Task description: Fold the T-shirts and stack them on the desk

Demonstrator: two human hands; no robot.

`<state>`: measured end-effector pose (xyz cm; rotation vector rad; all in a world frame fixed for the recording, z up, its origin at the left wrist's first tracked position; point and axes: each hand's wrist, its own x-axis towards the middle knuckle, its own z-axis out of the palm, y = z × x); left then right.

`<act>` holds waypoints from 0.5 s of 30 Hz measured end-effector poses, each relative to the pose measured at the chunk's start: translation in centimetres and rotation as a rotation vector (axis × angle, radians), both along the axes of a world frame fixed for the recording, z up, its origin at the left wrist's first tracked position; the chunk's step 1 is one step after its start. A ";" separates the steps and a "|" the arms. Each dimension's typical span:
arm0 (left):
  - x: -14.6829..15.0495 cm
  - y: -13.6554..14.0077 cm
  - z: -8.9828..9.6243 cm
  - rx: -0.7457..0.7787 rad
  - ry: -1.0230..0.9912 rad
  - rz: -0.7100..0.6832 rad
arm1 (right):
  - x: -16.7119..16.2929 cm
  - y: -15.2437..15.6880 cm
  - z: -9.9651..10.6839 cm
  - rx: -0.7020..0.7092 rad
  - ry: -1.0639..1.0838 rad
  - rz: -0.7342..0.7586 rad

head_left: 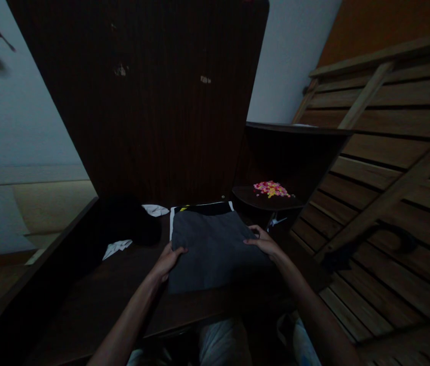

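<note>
Over the dark wooden desktop [112, 295], a grey cloth [215, 254] is pinched at opposite sides by the left hand [166, 261] and right hand [265, 242].

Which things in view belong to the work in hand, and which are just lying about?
In use:
- grey cloth, left hand and right hand at its sides
- black piece with white edges, partly covered by the cloth

Apparently just lying about:
- pink and yellow bits on the corner shelf
- dark heap, left
</note>
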<state>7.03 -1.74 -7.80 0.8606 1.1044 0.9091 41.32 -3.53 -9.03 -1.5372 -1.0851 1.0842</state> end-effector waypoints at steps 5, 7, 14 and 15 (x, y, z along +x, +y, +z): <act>-2.0 0.4 3.0 0.193 0.017 0.005 | -1.5 -0.7 4.4 0.094 0.153 0.109; -3.7 0.5 4.7 0.243 0.051 0.030 | -2.7 -1.0 5.9 0.160 0.178 0.138; -9.3 -0.4 6.5 0.237 0.134 0.133 | -7.6 -1.0 4.4 0.266 0.211 0.179; -9.9 -0.5 5.7 0.186 0.154 0.134 | -8.0 -0.7 3.1 0.234 0.198 0.187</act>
